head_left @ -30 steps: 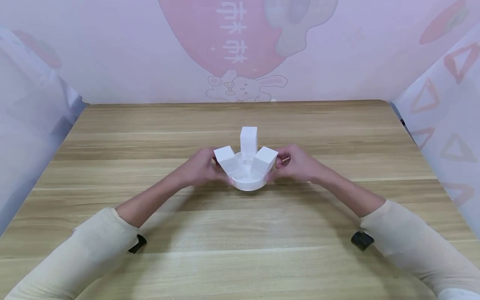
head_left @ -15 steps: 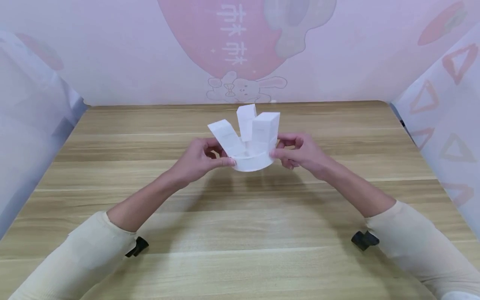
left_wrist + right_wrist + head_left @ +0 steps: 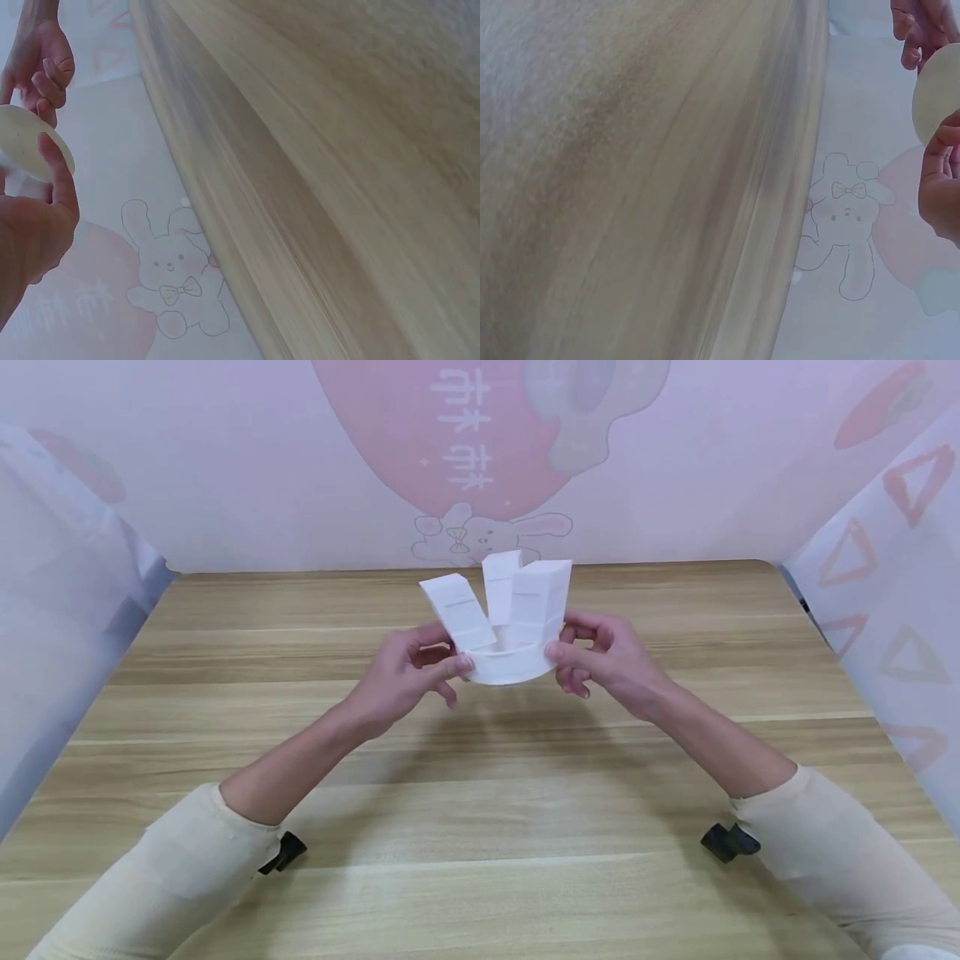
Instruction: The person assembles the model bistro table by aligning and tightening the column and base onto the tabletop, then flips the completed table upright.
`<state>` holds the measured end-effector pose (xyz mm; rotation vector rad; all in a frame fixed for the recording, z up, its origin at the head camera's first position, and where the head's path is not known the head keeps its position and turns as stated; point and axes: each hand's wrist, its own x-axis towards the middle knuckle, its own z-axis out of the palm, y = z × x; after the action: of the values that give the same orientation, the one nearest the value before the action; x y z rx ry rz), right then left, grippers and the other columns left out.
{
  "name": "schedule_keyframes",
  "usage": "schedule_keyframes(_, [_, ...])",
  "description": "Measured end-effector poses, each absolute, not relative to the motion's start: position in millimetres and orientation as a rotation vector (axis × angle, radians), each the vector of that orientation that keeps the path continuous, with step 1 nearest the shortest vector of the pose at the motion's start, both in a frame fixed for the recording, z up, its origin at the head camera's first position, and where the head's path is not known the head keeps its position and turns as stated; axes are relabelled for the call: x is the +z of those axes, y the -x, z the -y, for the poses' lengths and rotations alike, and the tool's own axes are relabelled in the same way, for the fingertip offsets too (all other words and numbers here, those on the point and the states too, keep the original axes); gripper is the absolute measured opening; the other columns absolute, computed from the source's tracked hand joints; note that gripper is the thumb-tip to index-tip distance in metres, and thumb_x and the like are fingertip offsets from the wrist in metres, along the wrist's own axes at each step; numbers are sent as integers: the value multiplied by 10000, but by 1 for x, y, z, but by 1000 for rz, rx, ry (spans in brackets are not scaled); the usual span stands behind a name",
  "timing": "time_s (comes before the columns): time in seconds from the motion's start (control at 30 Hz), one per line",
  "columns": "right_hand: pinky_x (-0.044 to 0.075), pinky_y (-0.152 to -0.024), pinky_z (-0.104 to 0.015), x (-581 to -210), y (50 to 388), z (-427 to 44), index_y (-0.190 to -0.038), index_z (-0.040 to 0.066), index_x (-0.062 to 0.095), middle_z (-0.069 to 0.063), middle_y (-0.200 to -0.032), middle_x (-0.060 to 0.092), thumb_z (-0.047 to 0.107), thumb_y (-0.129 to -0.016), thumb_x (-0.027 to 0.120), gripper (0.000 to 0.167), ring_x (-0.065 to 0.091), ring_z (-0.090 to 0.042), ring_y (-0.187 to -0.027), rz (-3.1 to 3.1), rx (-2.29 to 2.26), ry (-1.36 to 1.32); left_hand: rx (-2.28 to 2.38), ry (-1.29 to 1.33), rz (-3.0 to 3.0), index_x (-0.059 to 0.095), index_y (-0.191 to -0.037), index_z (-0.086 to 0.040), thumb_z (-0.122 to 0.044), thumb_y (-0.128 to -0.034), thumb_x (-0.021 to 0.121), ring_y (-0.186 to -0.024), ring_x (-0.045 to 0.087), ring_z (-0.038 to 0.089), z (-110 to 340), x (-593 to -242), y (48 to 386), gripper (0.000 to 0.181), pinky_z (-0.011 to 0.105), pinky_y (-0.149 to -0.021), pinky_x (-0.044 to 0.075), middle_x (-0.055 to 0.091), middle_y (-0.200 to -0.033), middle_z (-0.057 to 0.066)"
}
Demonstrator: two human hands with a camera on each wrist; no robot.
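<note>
A white round holder (image 3: pixel 508 667) with a low rim is held up above the table. Three white box-like blocks (image 3: pixel 459 610) stand in it and lean outward like a fan. My left hand (image 3: pixel 397 677) pinches its left side, thumb on the front of the rim. On the right side my right hand (image 3: pixel 611 664) grips it the same way, lower fingers curled loosely below. Both wrist views show the pale flat underside (image 3: pixel 30 142) of the holder, with the left hand (image 3: pixel 37 217) and the right hand (image 3: pixel 941 180) at its edges. The blocks' lower ends are hidden by the rim.
The wood-grain table (image 3: pixel 480 827) spreads out below, with shadows of the arms on it. A pink printed backdrop (image 3: pixel 262 468) rises behind its far edge, and pale panels (image 3: pixel 892 577) flank the sides. Small black devices (image 3: pixel 729 842) show under the sleeves.
Both hands have raised the holder from near the table and moved it away from me. It has tipped so the blocks' front faces show more. The grip remains on both sides.
</note>
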<state>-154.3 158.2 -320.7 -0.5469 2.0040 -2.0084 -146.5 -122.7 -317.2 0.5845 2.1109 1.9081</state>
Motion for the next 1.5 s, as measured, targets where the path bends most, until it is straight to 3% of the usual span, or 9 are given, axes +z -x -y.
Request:
schedule_keyframes(0.2, [421,-487,-260,-320,151,-155,-1290,-93,563,-77,-792,564,51,-933,634,391,554,-171,-559,-2004,-2064,587,2038,-559,-1963,528,-1423,113,76,-1016,575,-1040,703,221,119,-316,144,412,467,-809,610,574,-1341,151])
schedule_keyframes(0.37, [424,-494,-270,-321,149,-151,-1359,-41,478,-86,-769,553,-16,-945,607,434,544,-184,-542,-2001,-2119,627,2130,-499,-1965,500,-1446,116,91,-1012,571,-1011,719,183,116,-312,144,440,440,-921,573,601,-1355,253])
schedule_keyframes(0.47, [440,-490,-273,-322,147,-147,-1349,-17,456,-100,-770,537,-47,-948,600,427,554,-192,-541,-2005,-2143,666,2190,-477,-1992,509,-1419,118,91,-1007,581,-1011,715,183,114,-311,145,418,439,-915,577,617,-1312,263])
schedule_keyframes(0.63, [510,-496,-283,-325,145,-144,-1368,-88,441,-100,-813,550,-142,-921,594,475,600,-181,-554,-2034,-2166,691,2230,-459,-1972,530,-1355,138,54,-1033,558,-931,753,233,113,-309,144,333,436,-900,586,668,-1214,271])
schedule_keyframes(0.83, [546,-480,-311,-324,149,-143,-1356,-128,502,-72,-765,607,-136,-953,603,416,623,-161,-517,-2132,-2165,620,2136,-450,-2005,530,-1411,94,71,-995,619,-929,771,234,117,-307,143,426,445,-891,583,666,-1238,320])
schedule_keyframes(1.1, [446,-376,-272,-319,150,-144,-1173,-133,659,-53,-663,628,-30,-986,654,214,535,-138,-418,-2224,-2149,585,2036,-423,-2199,705,-1199,90,-34,-980,698,-817,734,197,117,-305,143,252,432,-702,622,719,-1048,147])
schedule_keyframes(1.27, [429,-401,-260,-319,148,-142,-1061,-68,648,-88,-765,621,54,-1017,647,130,527,-151,-434,-2256,-2064,497,2095,-299,-2190,715,-1132,116,-60,-983,707,-785,747,206,113,-303,142,231,418,-724,621,745,-975,103])
schedule_keyframes(1.4, [481,-426,-281,-317,146,-140,-1031,-57,611,-155,-891,570,128,-1028,654,190,579,-197,-466,-2269,-2019,422,2132,-221,-2169,583,-1188,89,-27,-955,732,-702,761,230,110,-303,142,299,416,-745,622,762,-868,108])
schedule_keyframes(1.5, [528,-455,-306,-317,144,-138,-1031,-57,609,-178,-888,561,155,-1023,668,220,616,-232,-500,-2266,-2011,361,2114,-236,-2174,515,-1323,32,-2,-951,727,-680,758,228,109,-305,142,430,413,-743,623,763,-858,126])
